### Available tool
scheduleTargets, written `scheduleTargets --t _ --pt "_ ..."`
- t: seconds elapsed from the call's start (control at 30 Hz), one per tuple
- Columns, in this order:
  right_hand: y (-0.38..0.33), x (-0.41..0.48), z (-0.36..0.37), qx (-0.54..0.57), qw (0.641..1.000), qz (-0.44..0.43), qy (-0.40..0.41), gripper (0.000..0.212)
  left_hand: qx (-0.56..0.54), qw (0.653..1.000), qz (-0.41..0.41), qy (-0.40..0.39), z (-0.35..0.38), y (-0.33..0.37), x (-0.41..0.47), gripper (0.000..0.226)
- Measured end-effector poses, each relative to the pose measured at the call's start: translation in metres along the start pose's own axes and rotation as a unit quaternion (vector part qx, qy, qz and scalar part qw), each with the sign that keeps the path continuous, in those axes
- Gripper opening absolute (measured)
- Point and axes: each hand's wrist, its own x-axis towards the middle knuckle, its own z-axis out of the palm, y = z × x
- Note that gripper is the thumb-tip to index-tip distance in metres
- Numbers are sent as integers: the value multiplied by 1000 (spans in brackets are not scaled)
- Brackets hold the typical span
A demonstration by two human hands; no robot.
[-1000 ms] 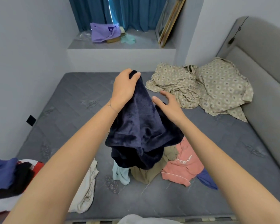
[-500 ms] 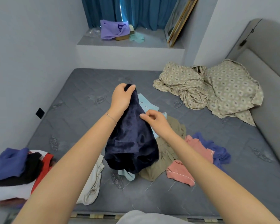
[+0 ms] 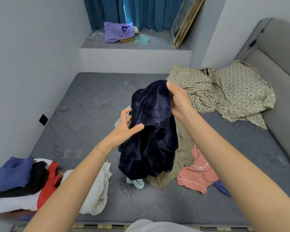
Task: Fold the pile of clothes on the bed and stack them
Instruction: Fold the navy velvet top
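Centre of frame, head view: dark navy fleece garment (image 3: 151, 131) held up off mattress (image 3: 84, 118), hanging bunched, lower end just above pile.
Right hand (image 3: 179, 101): upper centre, closed on top edge of fleece, thumb up, fabric pinched btwn thumb & fingers.
Left hand (image 3: 126, 126): lower, left of fleece; fingers spread, thumb lying across a fold, fingertips touching fabric; grip loose, mostly open.
Pile under fleece: khaki piece (image 3: 182, 158), pink top (image 3: 197, 174) w/ white lettering to its right, light blue item (image 3: 137, 183) poking out at bottom, blue scrap (image 3: 222, 189) lower right.
Lower left of frame: heap w/ blue (image 3: 12, 173), black, red, white pcs; cream garment (image 3: 99, 190) beside it.
Upper right: patterned beige bedding (image 3: 224, 92), crumpled against headboard.
Top centre: purple bag (image 3: 117, 31) on ledge, teal curtain (image 3: 132, 12) behind.
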Motion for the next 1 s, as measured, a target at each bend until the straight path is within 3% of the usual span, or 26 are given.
scheduleTargets --t 0.1,0.2,0.3,0.53,0.63,0.67,0.73,0.83,0.9,1.0 --pt "7 5 -2 30 999 9 22 15 65 996 49 23 14 -5 1 66" --pt "16 8 -3 45 998 20 34 10 98 978 106 152 20 -1 13 20" --pt "21 9 -11 34 998 23 41 11 134 956 115 233 3 -3 25 14" --pt "30 11 -37 -202 976 38 69 25 137 968 82 193 -35 19 40 23" --pt "36 2 -36 -280 956 -19 85 15 114 977 66 167 -38 27 41 20" --pt "38 -1 -32 -303 949 -48 68 12 108 980 64 157 -36 29 42 19" --pt "41 -10 -20 -342 935 -86 -22 30 98 984 59 133 -30 29 43 15" --pt "49 -17 -1 -447 879 -65 -154 46 99 987 43 119 -25 30 47 25" --pt "58 -16 5 -490 854 -81 -157 32 98 989 33 105 -25 30 48 28" --pt "64 -13 10 -480 859 -111 -140 38 66 996 19 63 -29 28 47 18"
